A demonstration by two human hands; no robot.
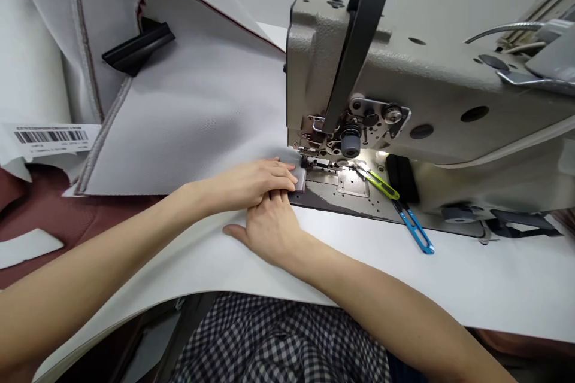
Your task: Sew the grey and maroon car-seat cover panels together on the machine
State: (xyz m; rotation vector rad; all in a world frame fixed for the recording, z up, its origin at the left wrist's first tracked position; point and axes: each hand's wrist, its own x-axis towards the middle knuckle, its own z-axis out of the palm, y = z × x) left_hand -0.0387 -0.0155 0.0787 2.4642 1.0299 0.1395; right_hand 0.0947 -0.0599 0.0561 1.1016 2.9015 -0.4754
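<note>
Grey fabric panel (193,125) with a dark red edge lies under the sewing machine's needle area. My left hand (258,182) rests flat on its near corner, fingers stretched toward the presser foot (304,161). Just below it, my right hand (273,224) lies palm down, thumb spread, its fingertips partly covered by my left hand. A small layered fabric edge (299,181) shows beside the fingertips. The sewing machine (323,72) stands to the right of both hands, its needle mostly hidden.
Yellow-green thread snips (381,184) and blue thread snips (417,230) lie on the machine bed at right. A black plastic piece (139,48) is on the fabric. At left are a white roll (31,60), a barcode label (51,136) and dark red material (49,203).
</note>
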